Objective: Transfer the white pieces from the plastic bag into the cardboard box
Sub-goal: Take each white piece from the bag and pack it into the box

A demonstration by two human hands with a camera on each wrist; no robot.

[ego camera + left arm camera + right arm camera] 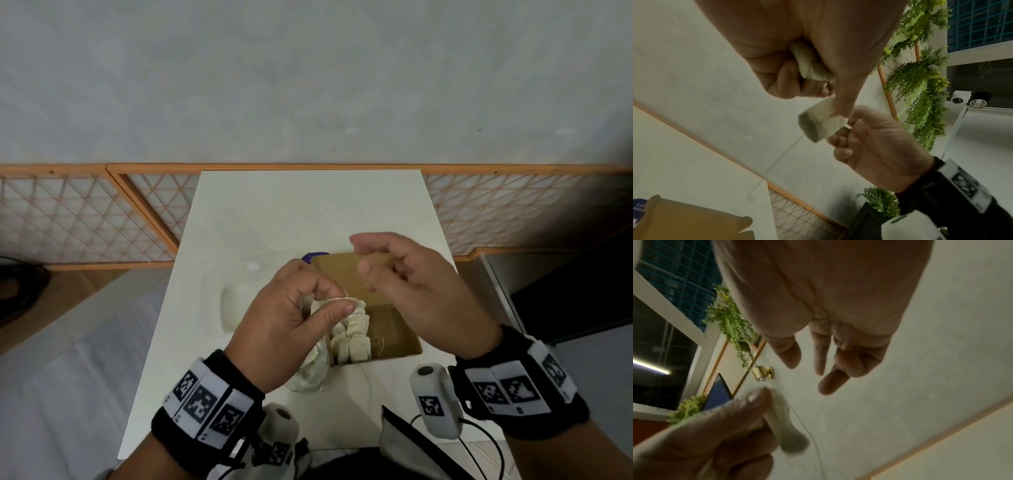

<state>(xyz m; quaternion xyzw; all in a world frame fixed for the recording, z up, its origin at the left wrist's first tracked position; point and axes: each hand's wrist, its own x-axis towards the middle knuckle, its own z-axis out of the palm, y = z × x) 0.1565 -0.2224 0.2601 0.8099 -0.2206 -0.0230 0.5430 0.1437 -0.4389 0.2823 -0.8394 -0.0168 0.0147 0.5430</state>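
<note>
Left hand (pixel 284 318) pinching soft, light white pieces (pixel 819 121); right hand (pixel 411 291) loose, empty. Best held round the middle, gently, above the cardboard box (pixel 394 329).

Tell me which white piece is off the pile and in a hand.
The white piece the left hand pinches above the cardboard box; the others stand packed inside it. A thread trails from it.

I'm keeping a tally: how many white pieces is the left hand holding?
2: one white piece tucked in the left hand's palm, another pinched under its thumb. More could be hidden in the fist.
</note>
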